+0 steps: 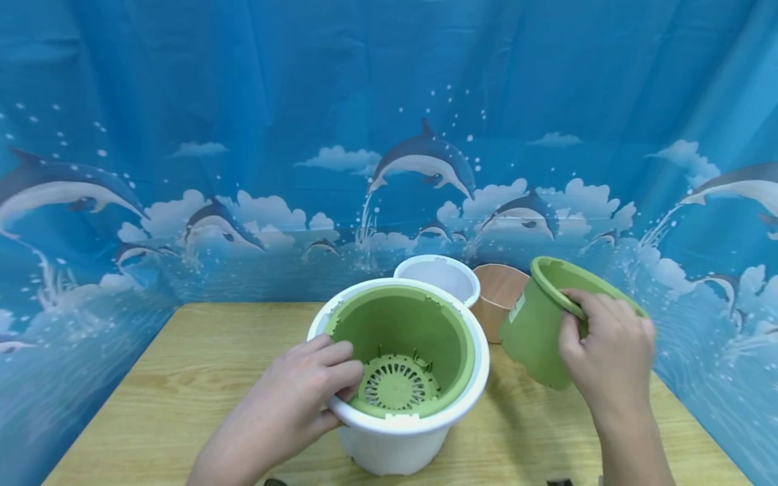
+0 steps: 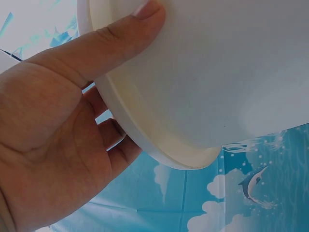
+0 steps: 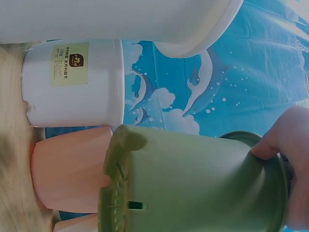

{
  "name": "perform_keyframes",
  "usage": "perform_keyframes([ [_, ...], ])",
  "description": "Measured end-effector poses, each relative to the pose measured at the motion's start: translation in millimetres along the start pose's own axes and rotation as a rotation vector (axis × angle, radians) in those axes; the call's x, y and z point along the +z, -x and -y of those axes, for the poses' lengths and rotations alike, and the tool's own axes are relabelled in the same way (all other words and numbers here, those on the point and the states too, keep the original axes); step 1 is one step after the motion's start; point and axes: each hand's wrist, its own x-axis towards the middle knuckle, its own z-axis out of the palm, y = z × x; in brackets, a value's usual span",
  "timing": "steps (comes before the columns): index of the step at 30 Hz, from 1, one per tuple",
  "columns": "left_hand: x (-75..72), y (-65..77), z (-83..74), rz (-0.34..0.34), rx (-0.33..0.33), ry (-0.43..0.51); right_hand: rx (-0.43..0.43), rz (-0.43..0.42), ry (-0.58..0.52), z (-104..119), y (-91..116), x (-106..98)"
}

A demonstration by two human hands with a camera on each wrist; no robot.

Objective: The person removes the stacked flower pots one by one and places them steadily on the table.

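My left hand point(image 1: 304, 391) grips the near-left rim of a white flower pot point(image 1: 395, 449), with the fingers over the rim on the inner side. In the left wrist view its thumb point(image 2: 120, 43) presses the pot's outer wall. A green pot point(image 1: 404, 314) with a slotted bottom sits nested inside the white one. To the right, my right hand point(image 1: 610, 344) pinches the rim of another green flower pot point(image 1: 535, 337), held tilted above the table. In the right wrist view that green pot point(image 3: 193, 179) shows its notched base edge.
Behind stand another white pot point(image 1: 442, 273), with a label point(image 3: 70, 65), and a terracotta-coloured pot point(image 1: 498, 290). Part of another orange pot point(image 3: 79, 224) shows below in the right wrist view. A wood-grain table point(image 1: 200, 364) is backed by a blue dolphin curtain point(image 1: 304, 101).
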Motion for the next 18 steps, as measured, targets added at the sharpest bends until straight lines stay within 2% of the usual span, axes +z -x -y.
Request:
perform_keyframes([
  [7, 0.0, -0.8, -0.5, -0.002, 0.004, 0.004, 0.063, 0.183, 0.096, -5, 1, 3],
  [18, 0.2, 0.0, 0.0, -0.004, 0.004, 0.012, 0.109, 0.408, 0.123, -12, 2, 11],
])
